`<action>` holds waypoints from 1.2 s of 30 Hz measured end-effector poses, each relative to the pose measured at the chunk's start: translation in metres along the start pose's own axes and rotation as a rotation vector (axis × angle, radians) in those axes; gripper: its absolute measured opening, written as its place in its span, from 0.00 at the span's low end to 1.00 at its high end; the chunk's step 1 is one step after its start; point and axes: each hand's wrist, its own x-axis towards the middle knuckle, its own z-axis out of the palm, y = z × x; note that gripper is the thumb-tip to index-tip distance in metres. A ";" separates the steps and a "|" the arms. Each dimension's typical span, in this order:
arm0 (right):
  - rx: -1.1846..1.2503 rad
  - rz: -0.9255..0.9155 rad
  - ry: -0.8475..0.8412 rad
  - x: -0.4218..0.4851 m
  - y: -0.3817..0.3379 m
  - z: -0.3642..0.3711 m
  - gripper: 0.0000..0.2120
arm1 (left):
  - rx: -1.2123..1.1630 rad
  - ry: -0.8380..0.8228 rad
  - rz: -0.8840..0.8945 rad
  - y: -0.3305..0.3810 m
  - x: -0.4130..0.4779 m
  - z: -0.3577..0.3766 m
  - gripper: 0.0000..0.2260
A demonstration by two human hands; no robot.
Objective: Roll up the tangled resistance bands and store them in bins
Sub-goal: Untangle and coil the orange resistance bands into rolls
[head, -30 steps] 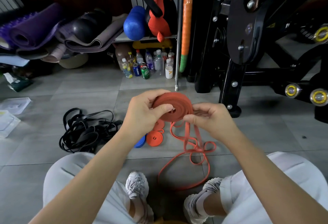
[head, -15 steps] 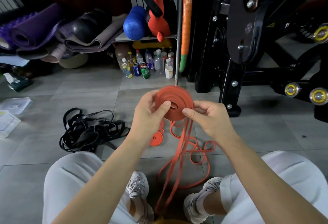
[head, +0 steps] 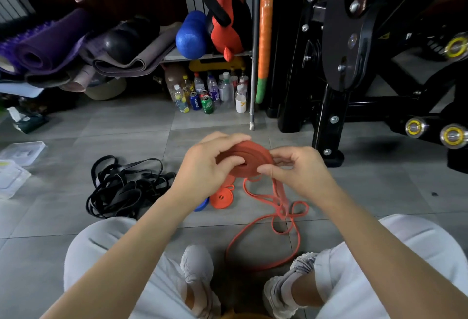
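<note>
My left hand [head: 205, 167] grips a flat coil of orange resistance band [head: 249, 160], thumb on its face and fingers over its far rim. My right hand [head: 295, 169] pinches the coil's right edge where the loose band leaves it. The unrolled tail [head: 283, 220] hangs down and lies in loops on the floor between my feet. A smaller rolled orange band [head: 222, 198] lies on the tiles below my left hand, with a blue roll [head: 202, 206] partly hidden beside it. A tangled heap of black bands [head: 121, 189] lies to the left.
Clear plastic bins and lids [head: 15, 167] sit at the far left. Bottles and cans [head: 210, 93] stand under a shelf, yoga mats [head: 55, 45] pile at the back left, and a black exercise machine [head: 354, 65] fills the right. My knees and shoes frame the near floor.
The coil has tipped from facing me to lying flatter, and both hands have lowered slightly. The tail, pulled taut half a second ago, now hangs slack in loops on the floor.
</note>
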 end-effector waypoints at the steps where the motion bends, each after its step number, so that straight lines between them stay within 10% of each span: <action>1: 0.034 0.009 0.001 0.000 0.001 -0.001 0.09 | -0.046 0.049 -0.036 0.002 0.001 0.000 0.20; 12: 0.324 0.038 0.021 0.002 0.000 -0.006 0.10 | -0.441 0.247 -0.236 0.017 -0.002 0.022 0.21; 23: 0.170 0.069 -0.050 -0.005 0.004 -0.007 0.11 | -0.073 -0.309 -0.279 0.011 0.012 -0.013 0.10; 36: 0.285 0.107 -0.075 -0.003 0.000 -0.010 0.12 | -0.010 -0.165 -0.302 0.007 0.005 -0.006 0.10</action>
